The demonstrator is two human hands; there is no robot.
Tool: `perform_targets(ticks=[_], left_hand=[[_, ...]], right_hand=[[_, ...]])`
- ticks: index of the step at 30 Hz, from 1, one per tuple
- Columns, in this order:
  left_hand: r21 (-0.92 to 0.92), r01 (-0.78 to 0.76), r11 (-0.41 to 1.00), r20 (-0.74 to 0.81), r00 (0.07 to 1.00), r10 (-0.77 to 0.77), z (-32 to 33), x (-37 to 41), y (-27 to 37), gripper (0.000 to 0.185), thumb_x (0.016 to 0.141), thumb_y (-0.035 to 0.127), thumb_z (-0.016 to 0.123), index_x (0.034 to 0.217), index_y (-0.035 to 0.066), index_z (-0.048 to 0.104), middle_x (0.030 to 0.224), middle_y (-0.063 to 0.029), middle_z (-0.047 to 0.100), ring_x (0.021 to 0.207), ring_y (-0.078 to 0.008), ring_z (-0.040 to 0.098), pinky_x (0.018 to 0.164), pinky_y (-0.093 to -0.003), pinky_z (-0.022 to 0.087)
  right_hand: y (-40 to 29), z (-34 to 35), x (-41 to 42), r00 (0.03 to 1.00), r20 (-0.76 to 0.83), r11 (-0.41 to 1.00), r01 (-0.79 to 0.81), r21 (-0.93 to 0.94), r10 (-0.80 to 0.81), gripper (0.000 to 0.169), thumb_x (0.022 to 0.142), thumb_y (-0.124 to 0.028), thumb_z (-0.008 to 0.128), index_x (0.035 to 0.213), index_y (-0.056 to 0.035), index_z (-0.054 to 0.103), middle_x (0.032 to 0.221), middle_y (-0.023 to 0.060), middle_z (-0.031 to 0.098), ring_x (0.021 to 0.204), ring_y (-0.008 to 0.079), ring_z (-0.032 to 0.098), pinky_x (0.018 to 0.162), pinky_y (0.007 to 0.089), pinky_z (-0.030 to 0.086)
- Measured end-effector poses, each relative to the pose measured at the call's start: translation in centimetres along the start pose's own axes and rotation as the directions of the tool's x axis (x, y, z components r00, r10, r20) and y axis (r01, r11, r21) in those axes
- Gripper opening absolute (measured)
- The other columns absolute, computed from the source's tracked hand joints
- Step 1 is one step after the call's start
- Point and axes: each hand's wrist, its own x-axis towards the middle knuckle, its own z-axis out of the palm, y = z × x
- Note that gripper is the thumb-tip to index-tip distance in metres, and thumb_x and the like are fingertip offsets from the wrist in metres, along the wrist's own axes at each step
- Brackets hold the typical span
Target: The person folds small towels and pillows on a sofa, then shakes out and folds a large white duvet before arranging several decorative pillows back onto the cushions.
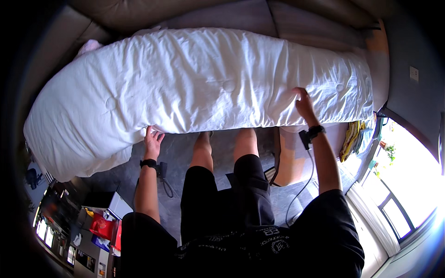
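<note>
A thick white quilt (194,80), long and creased, lies across the seat of a sofa in front of me. Its left end bulges past the sofa and hangs down towards the floor. At the quilt's near edge, left of centre, is my left hand (153,141); its fingers are spread and the fingertips touch the cloth. Farther right, my right hand (304,104) reaches onto the top of the quilt, fingers curled on a fold of the fabric. Its fingertips are partly hidden in the creases. Each wrist wears a black strap with a small device and a cable.
The dark sofa backrest (139,14) runs behind the quilt. Folded cloths (351,140) lie at its right end. A bright window (406,166) with a white curtain (373,219) is at right. Red bags (102,224) and a white box (118,205) stand lower left. Grey floor tiles (170,156) lie below.
</note>
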Motion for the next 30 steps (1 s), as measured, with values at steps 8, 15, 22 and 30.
perform_targets(ticks=[8, 15, 22, 30], left_hand=[[-0.346, -0.029, 0.938, -0.101, 0.995, -0.006, 11.8, -1.4, -7.0, 0.085, 0.077, 0.074, 0.046, 0.141, 0.021, 0.032, 0.145, -0.0006, 0.033, 0.13, -0.0267, 0.033, 0.107, -0.0476, 0.027], [-0.368, -0.156, 0.917, -0.179, 0.979, 0.095, 14.9, -0.1, -14.1, 0.061, 0.095, 0.038, 0.043, 0.146, 0.017, 0.017, 0.143, -0.006, 0.032, 0.125, -0.0297, 0.037, 0.105, -0.0469, 0.032], [0.299, 0.05, 0.953, -0.742, 0.64, 0.199, 20.8, -6.3, -8.4, 0.092, 0.074, 0.072, 0.056, 0.13, 0.0, 0.047, 0.126, -0.0153, 0.051, 0.107, -0.0304, 0.054, 0.086, -0.0433, 0.048], [-0.269, 0.002, 0.963, -0.149, 0.988, -0.044, 18.5, -1.4, -13.1, 0.08, 0.083, 0.07, 0.043, 0.143, 0.018, 0.03, 0.145, -0.0078, 0.033, 0.131, -0.0311, 0.034, 0.103, -0.0552, 0.029]], right_hand=[[13.3, -13.5, 16.1, 0.979, 0.196, 0.726, 0.173, -0.665, -0.053, 0.084, 0.061, 0.019, 0.051, 0.136, -0.0172, 0.038, 0.144, 0.0085, 0.034, 0.134, 0.0295, 0.031, 0.104, 0.0505, 0.031], [26.4, -17.4, 27.2, 0.817, 0.576, 0.536, 0.495, -0.684, -0.018, 0.096, 0.054, -0.016, 0.078, 0.139, -0.0195, 0.035, 0.143, 0.0114, 0.036, 0.136, 0.0336, 0.025, 0.108, 0.0505, 0.026], [29.6, -29.1, 26.5, 0.883, 0.441, 0.77, 0.167, -0.616, 0.161, 0.073, 0.059, -0.039, 0.074, 0.123, -0.0125, 0.052, 0.102, 0.0186, 0.065, 0.098, 0.033, 0.061, 0.086, 0.0423, 0.048], [38.7, -31.2, 27.0, 0.926, 0.344, 0.775, 0.102, -0.624, 0.156, 0.098, 0.059, -0.064, 0.073, 0.135, -0.0125, 0.037, 0.141, 0.0171, 0.034, 0.131, 0.0325, 0.032, 0.1, 0.0521, 0.035]])
